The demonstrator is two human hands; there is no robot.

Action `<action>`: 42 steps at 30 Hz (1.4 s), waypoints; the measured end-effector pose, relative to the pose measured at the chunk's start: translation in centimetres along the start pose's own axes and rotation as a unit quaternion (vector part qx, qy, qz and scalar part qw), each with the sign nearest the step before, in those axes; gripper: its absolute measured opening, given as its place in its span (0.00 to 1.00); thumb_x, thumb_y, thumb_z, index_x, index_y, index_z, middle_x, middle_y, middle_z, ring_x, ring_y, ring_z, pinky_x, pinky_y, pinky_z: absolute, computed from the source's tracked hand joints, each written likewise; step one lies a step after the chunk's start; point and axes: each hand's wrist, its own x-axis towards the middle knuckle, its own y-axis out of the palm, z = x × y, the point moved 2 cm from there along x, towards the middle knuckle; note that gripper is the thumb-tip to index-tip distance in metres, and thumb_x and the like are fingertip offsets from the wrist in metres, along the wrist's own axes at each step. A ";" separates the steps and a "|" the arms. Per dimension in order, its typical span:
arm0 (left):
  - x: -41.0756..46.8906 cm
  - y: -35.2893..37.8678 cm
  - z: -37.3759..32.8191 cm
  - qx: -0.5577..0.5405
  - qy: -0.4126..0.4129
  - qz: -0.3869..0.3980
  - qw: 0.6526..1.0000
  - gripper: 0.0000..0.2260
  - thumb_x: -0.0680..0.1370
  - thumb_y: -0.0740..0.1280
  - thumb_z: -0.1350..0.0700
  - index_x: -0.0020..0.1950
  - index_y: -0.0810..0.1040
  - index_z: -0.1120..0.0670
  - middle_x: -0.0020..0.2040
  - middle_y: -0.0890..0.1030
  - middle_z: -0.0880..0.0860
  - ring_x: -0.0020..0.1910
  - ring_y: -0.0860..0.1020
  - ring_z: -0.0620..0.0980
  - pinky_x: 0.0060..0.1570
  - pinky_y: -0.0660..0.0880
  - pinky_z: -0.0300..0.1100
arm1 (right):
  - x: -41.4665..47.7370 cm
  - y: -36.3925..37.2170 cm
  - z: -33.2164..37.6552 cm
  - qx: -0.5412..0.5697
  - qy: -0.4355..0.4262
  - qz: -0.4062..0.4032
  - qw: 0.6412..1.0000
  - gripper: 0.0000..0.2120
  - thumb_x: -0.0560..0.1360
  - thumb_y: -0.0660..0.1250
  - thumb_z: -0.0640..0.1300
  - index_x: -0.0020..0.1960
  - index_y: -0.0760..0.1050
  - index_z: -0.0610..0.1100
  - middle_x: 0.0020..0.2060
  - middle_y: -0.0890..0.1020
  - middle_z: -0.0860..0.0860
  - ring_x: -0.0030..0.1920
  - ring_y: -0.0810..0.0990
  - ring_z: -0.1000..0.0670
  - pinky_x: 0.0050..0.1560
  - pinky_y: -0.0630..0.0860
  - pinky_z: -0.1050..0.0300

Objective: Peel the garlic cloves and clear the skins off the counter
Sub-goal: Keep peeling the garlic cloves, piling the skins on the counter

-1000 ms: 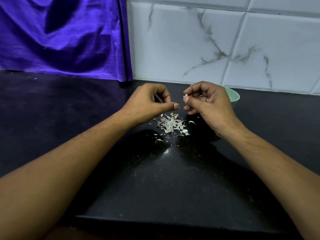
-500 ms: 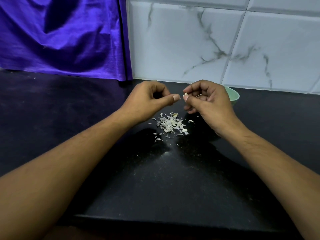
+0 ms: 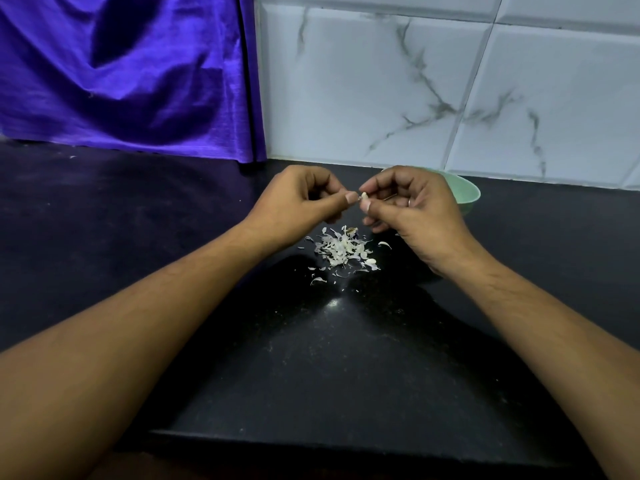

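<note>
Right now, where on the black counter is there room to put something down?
The counter is bare on the left below the purple cloth, along the front edge, and right of the green bowl. The middle is crowded: the left hand and right hand meet at a garlic clove above the garlic skins.

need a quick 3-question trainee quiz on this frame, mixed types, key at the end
1. True or false: the pile of skins lies inside the green bowl.
2. What does the right hand pinch? A) garlic clove B) knife C) spoon
3. Fill in: the bowl stands ___ the right hand, near the tiled wall.
Key: 1 false, it lies on the counter; 2 A; 3 behind.
</note>
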 end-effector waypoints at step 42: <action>-0.4 1.0 -0.9 -0.087 -0.087 -0.007 0.992 0.06 0.78 0.74 0.58 0.42 0.82 0.57 0.36 0.83 0.54 0.33 0.81 0.47 0.41 0.79 0.46 | -0.3 0.4 -0.3 0.162 0.103 0.003 0.981 0.05 0.76 0.73 0.34 0.49 0.79 0.41 0.37 0.85 0.45 0.34 0.84 0.47 0.40 0.85 0.50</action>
